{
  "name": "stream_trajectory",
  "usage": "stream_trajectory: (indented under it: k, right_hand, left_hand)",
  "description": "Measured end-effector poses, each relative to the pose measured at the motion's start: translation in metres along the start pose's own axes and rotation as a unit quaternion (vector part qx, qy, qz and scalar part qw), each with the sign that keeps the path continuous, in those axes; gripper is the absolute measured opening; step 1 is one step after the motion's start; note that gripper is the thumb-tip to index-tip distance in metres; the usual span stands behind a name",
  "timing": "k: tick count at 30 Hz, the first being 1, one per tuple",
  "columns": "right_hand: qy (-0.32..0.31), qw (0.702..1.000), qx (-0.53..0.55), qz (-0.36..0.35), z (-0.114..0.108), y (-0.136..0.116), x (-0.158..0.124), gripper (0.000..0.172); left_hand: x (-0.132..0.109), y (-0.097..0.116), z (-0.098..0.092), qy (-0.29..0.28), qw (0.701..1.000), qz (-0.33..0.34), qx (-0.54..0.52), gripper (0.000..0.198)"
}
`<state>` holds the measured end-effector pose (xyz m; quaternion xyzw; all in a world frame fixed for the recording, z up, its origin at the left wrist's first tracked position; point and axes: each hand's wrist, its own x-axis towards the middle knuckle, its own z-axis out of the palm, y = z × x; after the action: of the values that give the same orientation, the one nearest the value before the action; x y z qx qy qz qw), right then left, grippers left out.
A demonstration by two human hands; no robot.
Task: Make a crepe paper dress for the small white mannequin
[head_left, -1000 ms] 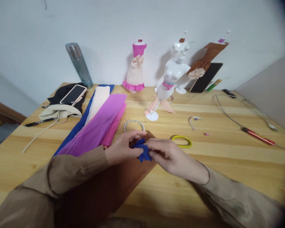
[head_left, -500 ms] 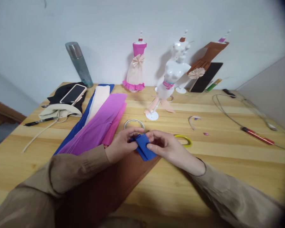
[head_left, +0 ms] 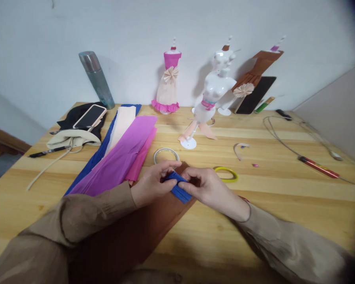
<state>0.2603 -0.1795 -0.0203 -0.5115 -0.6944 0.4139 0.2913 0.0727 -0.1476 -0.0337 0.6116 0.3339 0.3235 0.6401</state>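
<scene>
A small folded piece of blue crepe paper (head_left: 182,193) is held between both hands, above the far end of a brown paper sheet (head_left: 154,225). My left hand (head_left: 154,181) pinches its left edge with thumb and fingers. On the other side, my right hand (head_left: 207,187) grips the upper right part, thumb on top; its fingertips behind the paper are partly hidden. Just beyond my left hand lies a roll of whitish tape (head_left: 157,153). A yellow tape ring (head_left: 235,177) rests to the right of my right hand.
Purple crepe paper (head_left: 118,157) and other coloured sheets lie left. A white mannequin (head_left: 217,86) stands ahead, with a pink-dressed mannequin (head_left: 171,83) and a brown-dressed one (head_left: 260,67) behind. A bottle (head_left: 97,79), phone (head_left: 90,116) and red cabled tool (head_left: 318,167) are farther out.
The blue paper has gone from a squarish, upright fold to a narrower, flatter strip. My right thumb has moved left, closer to my left thumb. The view has shifted slightly.
</scene>
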Motion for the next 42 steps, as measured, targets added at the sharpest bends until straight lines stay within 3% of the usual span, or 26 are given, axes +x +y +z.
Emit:
stream_trajectory:
  k: [6,10,12,15,17,19,21,24,28,32,38,40,42]
  right_hand:
    - [-0.045,0.99,0.129,0.038,-0.013,-0.01,0.002,0.016]
    - [0.064,0.976,0.202,0.056,-0.039,0.0,0.012,0.022]
    - [0.096,0.965,0.234,0.068,-0.054,0.008,0.017,0.029]
    - [0.044,0.97,0.22,0.097,-0.066,0.016,0.022,0.032]
    - [-0.015,0.975,0.191,0.108,-0.063,0.02,0.023,0.031]
    - [-0.055,0.98,0.161,0.105,-0.054,0.023,0.024,0.028]
    - [-0.066,0.986,0.122,0.091,-0.043,0.028,0.024,0.025]
    - [-0.057,0.995,0.052,0.068,-0.033,0.034,0.024,0.023]
    - [-0.058,0.998,-0.004,0.039,-0.032,0.036,0.023,0.025]
    - [-0.055,0.998,-0.017,0.02,-0.034,0.037,0.024,0.026]
    - [-0.057,0.992,0.091,0.071,-0.05,0.045,0.029,0.032]
    - [-0.027,0.995,0.059,0.069,-0.06,0.046,0.03,0.025]
    - [-0.009,0.998,-0.039,0.053,-0.073,0.045,0.029,0.011]
  left_hand:
    - [0.0,0.008,-0.001,0.023,0.997,-0.01,-0.079,0.04]
    - [0.0,0.011,-0.001,-0.001,0.994,-0.026,-0.105,0.041]
    - [-0.002,0.01,0.0,0.005,0.998,-0.023,-0.053,0.033]
    - [-0.005,0.009,-0.001,-0.008,0.991,0.067,0.115,0.016]
    - [-0.007,0.007,-0.003,-0.025,0.945,0.198,0.258,0.018]
    - [-0.008,0.007,-0.007,-0.023,0.867,0.318,0.383,0.023]
    - [-0.008,0.007,-0.01,-0.006,0.807,0.37,0.461,0.025]
    - [-0.007,0.007,-0.012,-0.013,0.787,0.373,0.491,0.027]
    - [-0.007,0.005,-0.01,-0.139,0.756,0.358,0.53,0.031]
    - [-0.007,0.0,-0.007,-0.23,0.712,0.272,0.605,0.039]
    - [-0.005,-0.003,-0.01,-0.258,0.687,0.243,0.634,0.041]
    - [-0.004,-0.001,-0.011,-0.266,0.688,0.236,0.633,0.043]
    - [-0.003,0.002,-0.01,-0.275,0.681,0.226,0.64,0.043]
